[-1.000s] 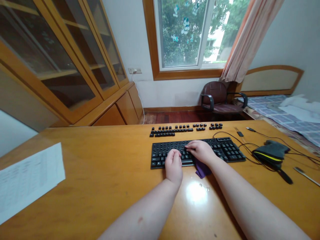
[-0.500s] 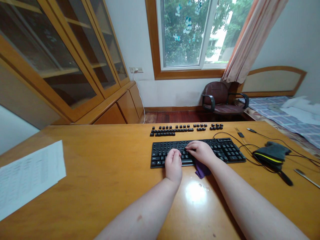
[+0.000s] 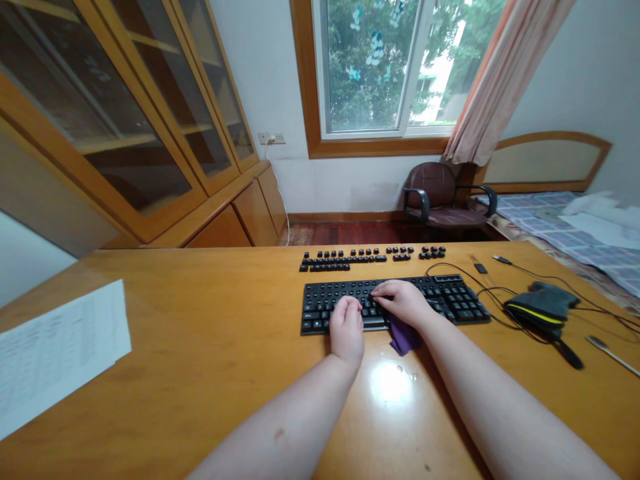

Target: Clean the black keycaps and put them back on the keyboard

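Keyboard: A long black plastic keyboard (image 3: 373,313) is set right of the frame's centre, on the glossy yellow-brown wooden tabletop (image 3: 200,333).
Left hand: The left hand (image 3: 347,335) is curled over the keyboard's lower edge; whether anything is gripped cannot be told.
Right hand: The right hand (image 3: 404,303) is rested across the middle, its fingertips bunched at the keys; a held key cannot be made out. The two hands are held apart, close together.
Purple cloth: A dark purple fabric cloth (image 3: 404,340) is partly covered by the right hand.
Loose keycaps: Small black plastic keycaps (image 3: 345,261) are laid out in rows above the keyboard.
Progress: Upper-left rows appear stripped to small stems; caps are seen at the lower left and on the number pad. The work is judged partway through, with the laid-out caps off the board. Whether caps are being removed or refitted cannot be told.
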The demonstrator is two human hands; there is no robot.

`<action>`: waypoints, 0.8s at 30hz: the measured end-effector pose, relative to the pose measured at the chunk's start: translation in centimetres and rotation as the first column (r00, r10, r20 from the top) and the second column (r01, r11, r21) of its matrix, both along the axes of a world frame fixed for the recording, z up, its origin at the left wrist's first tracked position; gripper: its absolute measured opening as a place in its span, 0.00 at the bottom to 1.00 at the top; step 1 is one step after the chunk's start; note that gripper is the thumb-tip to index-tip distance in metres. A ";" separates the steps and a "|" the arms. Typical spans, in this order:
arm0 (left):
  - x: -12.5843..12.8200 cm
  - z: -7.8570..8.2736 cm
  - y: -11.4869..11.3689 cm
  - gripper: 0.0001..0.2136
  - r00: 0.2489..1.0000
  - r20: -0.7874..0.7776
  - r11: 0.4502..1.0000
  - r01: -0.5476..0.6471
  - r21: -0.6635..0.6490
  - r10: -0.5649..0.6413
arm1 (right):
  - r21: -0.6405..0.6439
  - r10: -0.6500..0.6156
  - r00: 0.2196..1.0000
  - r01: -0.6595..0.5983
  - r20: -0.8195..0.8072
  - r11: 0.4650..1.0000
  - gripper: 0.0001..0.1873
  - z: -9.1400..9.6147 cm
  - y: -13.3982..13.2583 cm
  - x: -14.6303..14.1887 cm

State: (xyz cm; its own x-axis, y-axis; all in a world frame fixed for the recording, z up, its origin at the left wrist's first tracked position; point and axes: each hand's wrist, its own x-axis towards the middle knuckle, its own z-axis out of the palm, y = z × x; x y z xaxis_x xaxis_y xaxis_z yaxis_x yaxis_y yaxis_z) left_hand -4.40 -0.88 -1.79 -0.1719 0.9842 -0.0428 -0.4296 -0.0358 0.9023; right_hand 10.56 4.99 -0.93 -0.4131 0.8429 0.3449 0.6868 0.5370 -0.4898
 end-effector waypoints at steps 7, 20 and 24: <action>0.0 0.4 -0.1 0.10 1.000 0.004 1.000 0.004 -0.007 -0.004 | 0.016 -0.011 1.000 0.011 0.011 1.000 0.08 0.2 -0.1 -0.2; 0.1 0.6 -0.1 0.09 0.999 0.030 1.000 0.014 -0.024 -0.014 | -0.050 -0.115 0.989 0.111 -0.090 0.993 0.08 0.1 0.2 0.3; 0.1 0.6 -0.1 0.09 0.999 0.029 0.999 0.015 -0.028 -0.014 | -0.068 -0.102 0.989 0.095 -0.107 0.993 0.07 0.0 0.3 0.4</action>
